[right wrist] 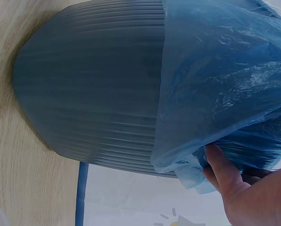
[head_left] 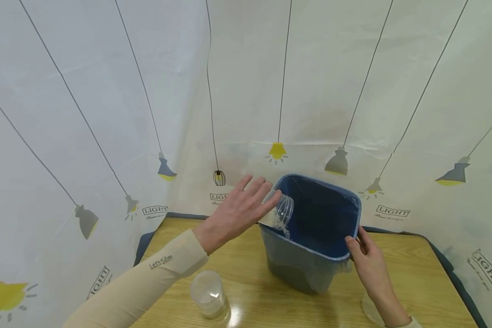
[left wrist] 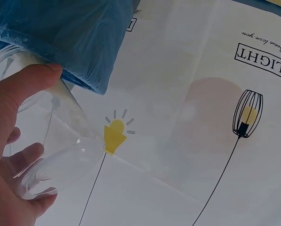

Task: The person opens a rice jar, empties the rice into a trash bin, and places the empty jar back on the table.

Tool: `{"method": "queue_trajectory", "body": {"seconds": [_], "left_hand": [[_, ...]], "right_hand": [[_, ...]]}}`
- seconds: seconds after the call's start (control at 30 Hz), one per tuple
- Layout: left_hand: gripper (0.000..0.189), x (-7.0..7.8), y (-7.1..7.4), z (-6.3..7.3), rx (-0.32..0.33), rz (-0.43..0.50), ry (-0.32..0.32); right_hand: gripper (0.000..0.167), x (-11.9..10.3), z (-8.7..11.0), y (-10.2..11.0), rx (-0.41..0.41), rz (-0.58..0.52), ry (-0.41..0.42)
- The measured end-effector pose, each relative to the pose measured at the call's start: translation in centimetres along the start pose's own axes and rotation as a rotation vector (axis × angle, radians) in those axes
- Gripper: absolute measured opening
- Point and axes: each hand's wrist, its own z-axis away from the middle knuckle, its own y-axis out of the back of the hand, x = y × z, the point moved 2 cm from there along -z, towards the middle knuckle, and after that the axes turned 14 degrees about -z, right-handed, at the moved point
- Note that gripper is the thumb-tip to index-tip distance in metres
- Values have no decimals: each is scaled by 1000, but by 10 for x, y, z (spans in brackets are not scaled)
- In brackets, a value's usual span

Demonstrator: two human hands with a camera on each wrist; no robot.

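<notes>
My left hand (head_left: 239, 209) grips a clear plastic jar (head_left: 285, 210), tipped over the near left rim of a grey bin (head_left: 297, 269). Whitish material shows at the jar's mouth, which points into the bin. In the left wrist view the fingers wrap round the jar (left wrist: 76, 155). A thin blue bag (right wrist: 215, 75) lines the bin and folds down over its outside. At the right rim my right hand (head_left: 371, 264) pinches the bin's edge and the bag, thumb on the near side. The bottom inside the bin is dark.
A second clear container (head_left: 208, 291) stands on the wooden table (head_left: 246, 259) at the front left. Partly behind my right forearm lies a clear round object (head_left: 368, 310). A white sheet printed with lamps (head_left: 246, 91) hangs close behind the bin and along both sides.
</notes>
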Motion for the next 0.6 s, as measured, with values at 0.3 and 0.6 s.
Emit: {"method": "queue_trajectory", "body": {"seconds": [0.3, 0.6], "left_hand": [[70, 1, -1, -1, 16, -37, -4], [78, 2, 0, 0, -18, -55, -26]], "right_hand": [[74, -1, 0, -1, -1, -17, -14], [74, 1, 1, 0, 2, -14, -32]]}}
